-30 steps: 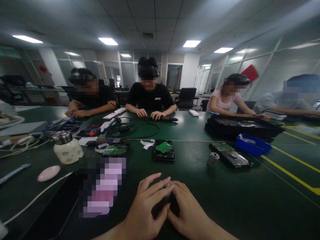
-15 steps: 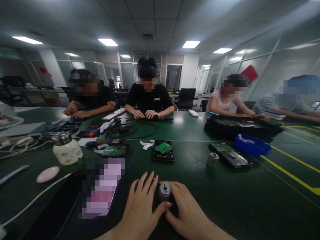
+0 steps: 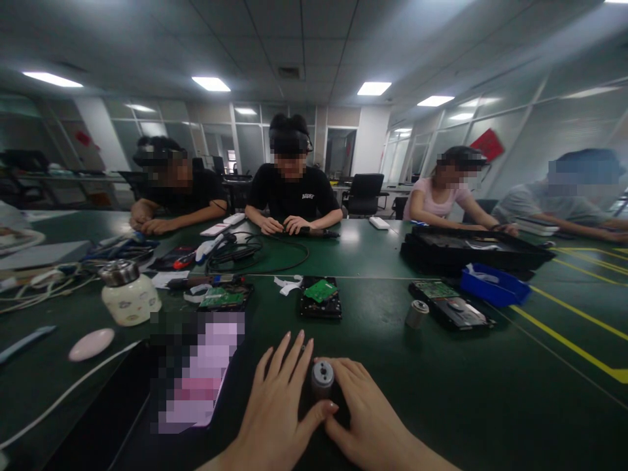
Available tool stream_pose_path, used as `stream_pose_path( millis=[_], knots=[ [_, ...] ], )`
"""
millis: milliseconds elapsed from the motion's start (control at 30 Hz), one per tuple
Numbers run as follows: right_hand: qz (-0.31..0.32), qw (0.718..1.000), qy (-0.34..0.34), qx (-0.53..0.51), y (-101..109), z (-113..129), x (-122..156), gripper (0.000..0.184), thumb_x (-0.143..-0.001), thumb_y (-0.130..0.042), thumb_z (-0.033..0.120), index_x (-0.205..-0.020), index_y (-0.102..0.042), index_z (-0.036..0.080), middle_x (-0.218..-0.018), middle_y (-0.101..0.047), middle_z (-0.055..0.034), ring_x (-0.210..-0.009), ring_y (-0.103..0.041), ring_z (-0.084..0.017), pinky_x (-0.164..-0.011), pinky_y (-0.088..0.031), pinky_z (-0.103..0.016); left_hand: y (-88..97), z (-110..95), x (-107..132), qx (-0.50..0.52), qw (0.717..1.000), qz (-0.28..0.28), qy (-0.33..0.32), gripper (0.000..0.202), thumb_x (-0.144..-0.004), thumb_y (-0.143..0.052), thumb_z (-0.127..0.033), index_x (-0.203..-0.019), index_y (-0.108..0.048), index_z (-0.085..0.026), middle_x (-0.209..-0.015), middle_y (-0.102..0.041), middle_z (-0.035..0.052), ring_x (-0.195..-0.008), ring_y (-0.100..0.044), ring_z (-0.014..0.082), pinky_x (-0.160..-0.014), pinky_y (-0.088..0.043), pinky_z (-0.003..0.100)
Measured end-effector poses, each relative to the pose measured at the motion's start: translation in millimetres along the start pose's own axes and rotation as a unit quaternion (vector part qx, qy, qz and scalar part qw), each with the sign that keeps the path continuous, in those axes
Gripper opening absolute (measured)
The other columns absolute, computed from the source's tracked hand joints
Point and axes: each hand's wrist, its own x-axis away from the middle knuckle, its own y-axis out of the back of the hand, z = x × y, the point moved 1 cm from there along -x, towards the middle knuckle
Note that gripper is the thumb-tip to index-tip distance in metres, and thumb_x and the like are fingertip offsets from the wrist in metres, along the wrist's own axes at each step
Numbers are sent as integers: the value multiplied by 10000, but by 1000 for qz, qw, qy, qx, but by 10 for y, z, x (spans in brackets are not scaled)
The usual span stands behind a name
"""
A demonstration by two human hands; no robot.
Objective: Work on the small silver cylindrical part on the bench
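Observation:
A small grey metal cylinder [image 3: 322, 379] with holes in its top face stands upright on the green table, between my two hands. My left hand [image 3: 279, 399] lies palm down to the left of it, fingers spread. Its thumb reaches across in front of the cylinder and meets the right thumb. Curved loosely along the cylinder's right side is my right hand [image 3: 366, 409], with its index fingertip at the far edge and a dark gap above its thumb. Whether the right fingers press on the metal cannot be made out. A similar metal cylinder [image 3: 417, 314] stands farther right.
Hard drives with green circuit boards lie ahead, one in the middle [image 3: 321, 309]. A blue bin [image 3: 495, 294] and black tray [image 3: 417, 255] are at right. At left are a phone [image 3: 216, 353], a cream bottle [image 3: 130, 304] and cables. Several people sit opposite.
Both hands and the cylinder stay almost in place; my left fingers shift very slightly. A person at the right has moved their hands a little.

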Motion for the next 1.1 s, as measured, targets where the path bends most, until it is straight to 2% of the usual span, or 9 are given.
stream_pose_path(
  millis=[133, 267, 433, 567, 733, 1100],
  knots=[
    [4, 1000, 15, -1, 6, 11, 7, 403, -774, -530, 183, -1171, -505, 117, -1162, -581, -136, -1055, -516, -248, -943, -391, -396, 59, -29, 20, 46, 992, -86, -83, 705, -896, -394, -575, -1465, -212, -200, -1514, -284, 104, -1377, -253, 317, -1051, -337, 487],
    [0, 1000, 15, 1, -7, 1, 5, 378, -772, -514, 173, -1147, -499, 129, -1114, -595, -130, -1020, -528, -258, -920, -406, -426, 97, -57, 26, 78, 982, -96, -146, 686, -891, -393, -587, -1445, -270, -201, -1476, -370, 92, -1353, -306, 299, -1043, -358, 448],
    [-11, 1000, 24, 9, -37, -31, 6, 333, -784, -512, 202, -1110, -496, 134, -1075, -592, -136, -984, -530, -268, -888, -417, -442, 105, -45, 18, 81, 981, -102, -147, 604, -904, -454, -507, -1411, -339, -199, -1441, -427, 83, -1333, -341, 287, -1017, -385, 440],
    [-6, 1000, 14, 19, -58, -47, 9, 282, -772, -522, 194, -1047, -515, 135, -1032, -592, -128, -968, -522, -268, -883, -413, -441, 88, -37, 17, 78, 980, -87, -164, 588, -898, -494, -469, -1405, -349, -208, -1423, -455, 78, -1327, -349, 293, -1006, -388, 452],
    [0, 1000, 11, 20, -56, -42, 2, 299, -774, -524, 177, -1069, -518, 126, -1051, -588, -127, -982, -517, -257, -897, -403, -425, 104, -40, 18, 81, 978, -93, -166, 529, -912, -491, -420, -1384, -381, -208, -1409, -474, 74, -1326, -351, 288, -988, -403, 460],
    [0, 1000, 11, 5, -32, -19, 5, 345, -764, -524, 191, -1104, -519, 136, -1091, -592, -127, -1020, -515, -262, -916, -396, -433, 166, -58, 32, 82, 978, -118, -151, 450, -885, -549, -320, -1322, -484, -231, -1339, -553, 64, -1253, -450, 280, -965, -431, 434]
  ],
)
